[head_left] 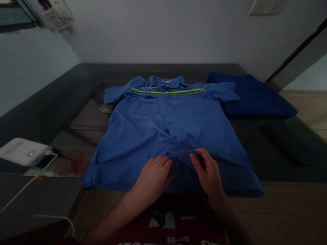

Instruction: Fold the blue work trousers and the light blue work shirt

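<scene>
A blue short-sleeved work shirt [137,132] lies front up, its collar toward the wall. A yellow-green stripe crosses its chest, and buttons run down the middle. Near the lower front, my left hand [156,173] is closed on the shirt with the fingers curled over the cloth, the thumb showing apart below them. My right hand [208,172] pinches a lifted bit of the shirt front between thumb and forefinger, a little to the right. Cloth is bunched between the two hands. Exactly which edge or button lies under the fingers is hidden.
Dark blue folded cloth [258,96] lies at the right, partly under a sleeve. On the left sits a white power bank [23,151] with a white cable [28,186] plugged in. The dark tabletop [249,152] meets the wall behind, which carries sockets [268,4].
</scene>
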{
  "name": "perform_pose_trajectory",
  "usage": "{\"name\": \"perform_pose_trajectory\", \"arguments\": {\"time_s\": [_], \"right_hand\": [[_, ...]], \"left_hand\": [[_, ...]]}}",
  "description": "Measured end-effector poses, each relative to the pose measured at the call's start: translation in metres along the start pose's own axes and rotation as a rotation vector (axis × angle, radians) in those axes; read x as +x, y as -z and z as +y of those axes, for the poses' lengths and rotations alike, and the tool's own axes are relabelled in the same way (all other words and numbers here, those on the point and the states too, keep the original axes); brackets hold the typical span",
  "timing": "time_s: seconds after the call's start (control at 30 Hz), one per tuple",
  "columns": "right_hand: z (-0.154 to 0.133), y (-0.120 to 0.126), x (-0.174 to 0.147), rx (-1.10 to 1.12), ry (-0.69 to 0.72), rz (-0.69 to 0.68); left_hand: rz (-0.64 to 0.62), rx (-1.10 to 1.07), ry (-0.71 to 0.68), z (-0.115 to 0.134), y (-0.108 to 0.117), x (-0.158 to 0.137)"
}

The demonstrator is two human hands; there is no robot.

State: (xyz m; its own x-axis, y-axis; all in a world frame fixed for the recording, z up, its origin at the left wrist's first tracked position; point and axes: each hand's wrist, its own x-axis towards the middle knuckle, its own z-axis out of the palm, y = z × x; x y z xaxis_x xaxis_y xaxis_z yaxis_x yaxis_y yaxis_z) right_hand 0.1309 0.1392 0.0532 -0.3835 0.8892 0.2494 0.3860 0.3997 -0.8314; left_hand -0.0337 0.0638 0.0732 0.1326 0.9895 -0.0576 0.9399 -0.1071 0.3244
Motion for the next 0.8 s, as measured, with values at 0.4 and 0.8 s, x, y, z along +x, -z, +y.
{"name": "perform_pose_trajectory", "arguments": {"time_s": [0.4,0.8], "right_hand": [[-0.003,0.006,0.005,0.026,0.050,-0.164],[-0.009,0.006,0.002,0.000,0.153,-0.139]], "left_hand": [[-0.020,-0.045,-0.043,0.003,0.002,0.003],[0.310,-0.453,0.032,-0.005,-0.011,0.007]]}}
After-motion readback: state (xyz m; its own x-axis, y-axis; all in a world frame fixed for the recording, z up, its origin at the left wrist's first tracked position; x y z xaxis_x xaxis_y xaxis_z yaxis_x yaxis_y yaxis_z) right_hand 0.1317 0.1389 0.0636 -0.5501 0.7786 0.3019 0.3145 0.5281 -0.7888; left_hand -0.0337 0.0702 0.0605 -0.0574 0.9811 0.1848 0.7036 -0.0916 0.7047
